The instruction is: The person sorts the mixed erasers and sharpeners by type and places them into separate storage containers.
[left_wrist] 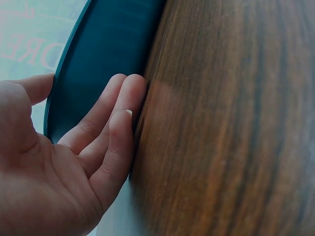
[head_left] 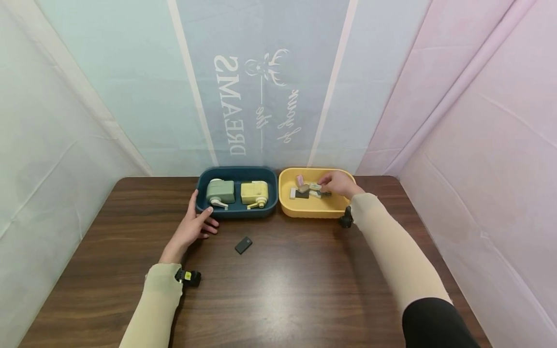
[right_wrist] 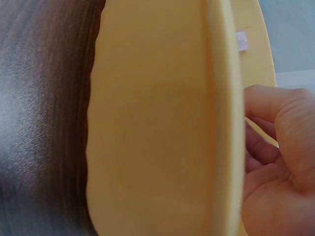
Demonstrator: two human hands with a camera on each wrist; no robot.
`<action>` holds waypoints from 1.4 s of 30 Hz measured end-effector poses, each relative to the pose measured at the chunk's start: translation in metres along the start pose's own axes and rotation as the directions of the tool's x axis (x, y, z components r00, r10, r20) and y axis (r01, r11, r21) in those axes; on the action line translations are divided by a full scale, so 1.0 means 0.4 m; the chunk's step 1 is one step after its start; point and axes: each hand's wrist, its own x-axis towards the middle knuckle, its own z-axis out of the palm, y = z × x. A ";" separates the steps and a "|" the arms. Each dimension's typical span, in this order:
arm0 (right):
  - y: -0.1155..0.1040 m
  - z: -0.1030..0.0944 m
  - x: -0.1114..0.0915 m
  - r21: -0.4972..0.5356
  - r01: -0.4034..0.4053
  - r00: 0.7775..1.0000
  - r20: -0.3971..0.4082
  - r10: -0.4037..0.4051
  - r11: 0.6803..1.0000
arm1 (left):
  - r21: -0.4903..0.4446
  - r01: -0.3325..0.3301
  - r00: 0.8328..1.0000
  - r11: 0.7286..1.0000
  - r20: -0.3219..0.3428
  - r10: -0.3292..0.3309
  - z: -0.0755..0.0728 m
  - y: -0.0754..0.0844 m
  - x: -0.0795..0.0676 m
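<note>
My left hand [head_left: 191, 227] rests at the near left corner of a dark blue basin [head_left: 237, 214]. Three of its fingers lie nearly straight along the basin's outer wall in the left wrist view. Inside that basin sit a green boxy device [head_left: 221, 191] and a yellow boxy device [head_left: 254, 192], each with a crank arm. My right hand [head_left: 339, 184] reaches down into a yellow basin [head_left: 311, 212], fingertips among small blocks. A pink block [head_left: 300, 180], a brown block [head_left: 303, 188] and a dark block [head_left: 302, 194] lie there. Whether the fingers pinch one, I cannot tell.
A small black rectangular block [head_left: 243, 245] lies on the brown wooden table [head_left: 278, 290], in front of the blue basin. Both basins stand side by side at the table's far edge. Behind them hangs a printed cloth [head_left: 270, 29], with pale cloth walls on both sides.
</note>
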 end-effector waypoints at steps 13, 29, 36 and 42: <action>0.015 -0.002 -0.025 0.062 0.059 0.997 -0.063 -0.055 0.996 | -0.002 -0.002 1.000 1.000 -0.003 0.002 0.002 -0.003 0.000; -0.038 -0.017 -0.088 0.043 0.140 0.989 -0.056 -0.138 0.989 | -0.006 -0.004 1.000 1.000 -0.009 0.004 0.005 -0.002 -0.004; -0.063 0.005 -0.119 0.103 0.241 0.967 -0.115 -0.229 0.965 | -0.007 -0.001 1.000 1.000 -0.009 0.001 0.004 -0.004 -0.003; -0.096 0.030 -0.157 0.133 0.299 0.948 -0.159 -0.277 0.945 | 0.001 -0.008 1.000 1.000 -0.010 0.008 0.005 -0.003 -0.004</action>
